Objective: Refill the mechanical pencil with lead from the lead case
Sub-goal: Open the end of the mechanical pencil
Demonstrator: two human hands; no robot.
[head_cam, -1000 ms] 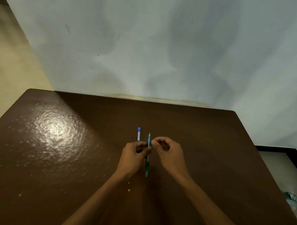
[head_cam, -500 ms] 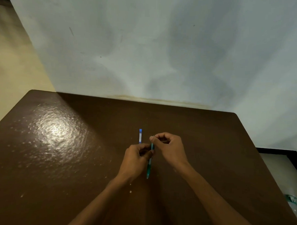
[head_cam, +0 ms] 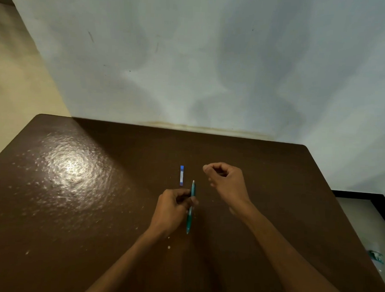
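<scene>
A teal mechanical pencil (head_cam: 190, 214) stands nearly upright over the brown table (head_cam: 74, 207), its pale top end bare. My left hand (head_cam: 171, 207) grips it around the middle. My right hand (head_cam: 226, 180) hovers up and to the right of the pencil's top, fingers curled, thumb and forefinger pinched on the pencil's small cap, which the fingertips mostly hide. The lead case (head_cam: 181, 175), a slim blue and white stick, lies flat on the table just beyond my left hand, touched by neither hand.
The table's far edge meets a pale wall (head_cam: 212, 69). Its right edge drops to the floor, where a clear bottle with a green label (head_cam: 376, 257) lies. A few white specks dot the table near my left forearm.
My right hand pinched the pencil's top end, then pulled away up and to the right. The top end now shows pale. My left hand has kept hold of the pencil.
</scene>
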